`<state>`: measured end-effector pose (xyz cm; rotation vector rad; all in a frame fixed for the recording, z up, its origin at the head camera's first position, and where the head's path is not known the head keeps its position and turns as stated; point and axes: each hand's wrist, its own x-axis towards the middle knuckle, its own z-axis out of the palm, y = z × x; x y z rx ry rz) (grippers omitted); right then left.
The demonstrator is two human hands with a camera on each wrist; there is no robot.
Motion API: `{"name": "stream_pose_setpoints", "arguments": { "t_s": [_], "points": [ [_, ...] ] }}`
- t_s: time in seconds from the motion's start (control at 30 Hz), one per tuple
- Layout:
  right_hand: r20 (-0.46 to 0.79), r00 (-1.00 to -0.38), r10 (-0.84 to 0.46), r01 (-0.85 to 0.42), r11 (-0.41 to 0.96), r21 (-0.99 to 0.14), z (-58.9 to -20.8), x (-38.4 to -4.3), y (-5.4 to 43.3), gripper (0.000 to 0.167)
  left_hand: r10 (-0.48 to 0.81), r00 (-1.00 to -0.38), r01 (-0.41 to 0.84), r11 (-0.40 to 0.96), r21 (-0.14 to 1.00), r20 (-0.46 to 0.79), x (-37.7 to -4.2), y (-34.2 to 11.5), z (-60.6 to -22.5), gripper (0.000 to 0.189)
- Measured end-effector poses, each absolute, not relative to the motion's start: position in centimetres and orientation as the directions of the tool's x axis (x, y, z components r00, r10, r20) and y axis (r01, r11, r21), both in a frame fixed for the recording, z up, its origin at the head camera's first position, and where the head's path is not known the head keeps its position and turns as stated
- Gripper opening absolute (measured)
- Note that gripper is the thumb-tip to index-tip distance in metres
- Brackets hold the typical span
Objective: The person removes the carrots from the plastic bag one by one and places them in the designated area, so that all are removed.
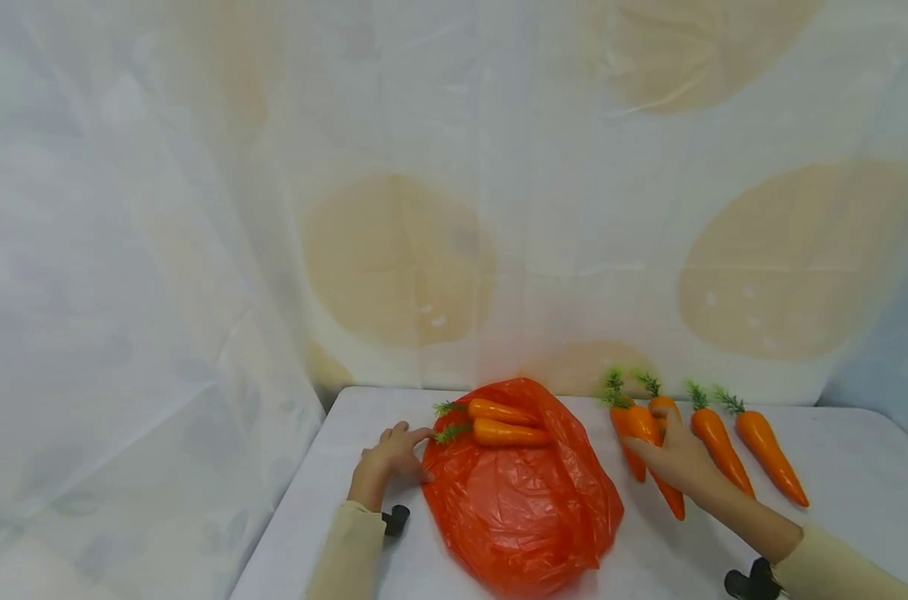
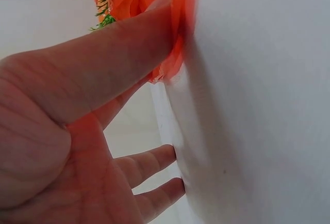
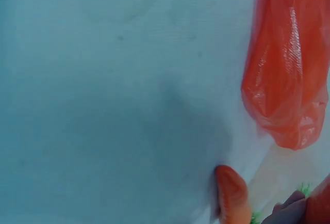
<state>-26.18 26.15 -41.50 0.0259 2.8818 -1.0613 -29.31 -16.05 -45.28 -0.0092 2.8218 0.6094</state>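
Note:
A crumpled red plastic bag (image 1: 521, 500) lies on the table, with two orange carrots (image 1: 510, 435) with green tops on its upper part. At its left edge is my left hand (image 1: 390, 458), thumb and index finger spread at the plastic; the left wrist view shows the thumb (image 2: 118, 53) against the bag and the other fingers extended. To the right of the bag, my right hand (image 1: 679, 454) pinches a carrot (image 1: 644, 423) between thumb and fingers. A second carrot (image 1: 629, 450) lies just left of it. In the right wrist view only an orange tip (image 3: 232, 193) shows.
Right of my right hand lie two more carrots, one nearer (image 1: 724, 454) and one farther right (image 1: 772, 458). Another carrot (image 1: 660, 402) is partly hidden behind my fingers. The white table (image 1: 859, 467) backs onto a hanging curtain (image 1: 574, 233) with tan spots.

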Motion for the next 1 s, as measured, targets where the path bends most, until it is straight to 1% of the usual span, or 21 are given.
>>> {"name": "stream_pose_setpoints", "arguments": {
  "t_s": [0.13, 0.37, 0.53, 0.7, 0.9, 1.0],
  "points": [
    [-0.093, -0.996, 0.014, 0.072, 0.747, -0.661, -42.0, -26.0, 26.8, 0.087, 0.039, -0.967, -0.069, 0.91, 0.409, -0.25, -29.2, -16.0, -45.2, 0.064],
    [-0.18, -0.983, 0.046, 0.167, 0.646, -0.745, -42.7, -25.6, 27.5, 0.086, 0.03, -0.965, -0.084, 0.905, 0.418, -0.259, -29.5, -16.1, -45.1, 0.066],
    [-0.209, -0.975, 0.073, 0.205, 0.658, -0.725, -43.8, -25.3, 28.0, 0.088, 0.031, -0.963, -0.086, 0.906, 0.415, -0.269, -29.6, -16.1, -45.3, 0.066],
    [-0.178, -0.979, 0.1, 0.199, 0.668, -0.717, -44.6, -25.4, 28.0, 0.088, 0.036, -0.965, -0.077, 0.907, 0.413, -0.259, -29.6, -16.2, -45.2, 0.066],
    [-0.154, -0.98, 0.125, 0.197, 0.683, -0.703, -45.5, -25.3, 28.1, 0.093, 0.044, -0.965, -0.071, 0.906, 0.418, -0.259, -29.5, -16.1, -45.3, 0.064],
    [-0.131, -0.983, 0.126, 0.182, 0.713, -0.677, -46.1, -25.3, 28.3, 0.088, 0.039, -0.966, -0.073, 0.907, 0.414, -0.256, -29.4, -16.2, -45.4, 0.064]
  ]
}}
